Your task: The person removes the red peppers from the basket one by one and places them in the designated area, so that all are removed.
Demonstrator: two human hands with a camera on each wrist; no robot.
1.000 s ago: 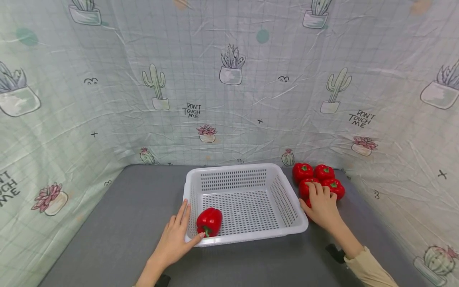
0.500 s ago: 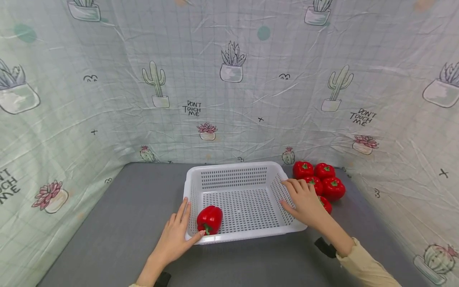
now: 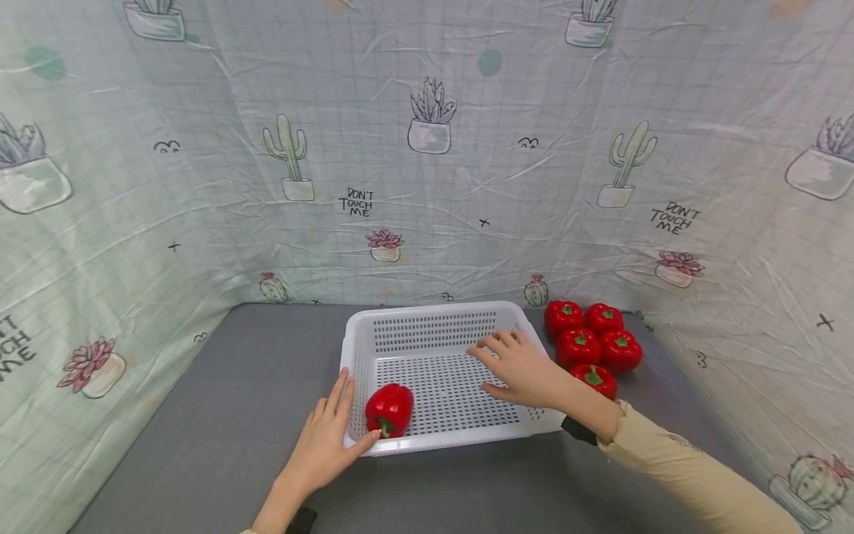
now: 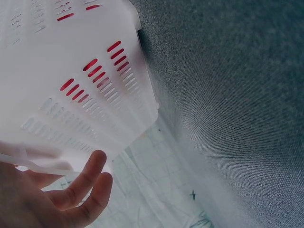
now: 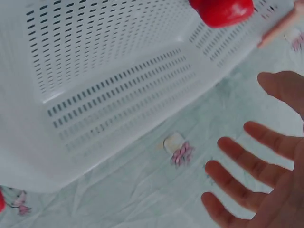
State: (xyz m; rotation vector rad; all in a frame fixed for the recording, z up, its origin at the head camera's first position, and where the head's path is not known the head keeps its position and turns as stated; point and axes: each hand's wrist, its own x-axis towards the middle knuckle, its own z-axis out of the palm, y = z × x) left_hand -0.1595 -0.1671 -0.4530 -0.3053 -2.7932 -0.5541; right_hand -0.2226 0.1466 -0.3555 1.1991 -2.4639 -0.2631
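Note:
A white perforated plastic basket stands on the table, with a red bell pepper in its front left corner. My left hand rests on that corner, thumb on the front rim and fingers along the left rim. In the left wrist view, fingers lie outside the basket's wall, and red shows through its slots. Over the right half of the basket hovers my right hand. The right wrist view shows its fingers spread with nothing held. Several red bell peppers are grouped right of the basket.
The grey tabletop extends around the basket. A curtain printed with cacti hangs behind the table and along both sides. My right sleeve crosses the table's front right part, near the closest pepper.
My right hand has moved left from the pepper group, across the basket's right rim, to above the basket, holding nothing. My left hand and the pepper in the basket have stayed in place.

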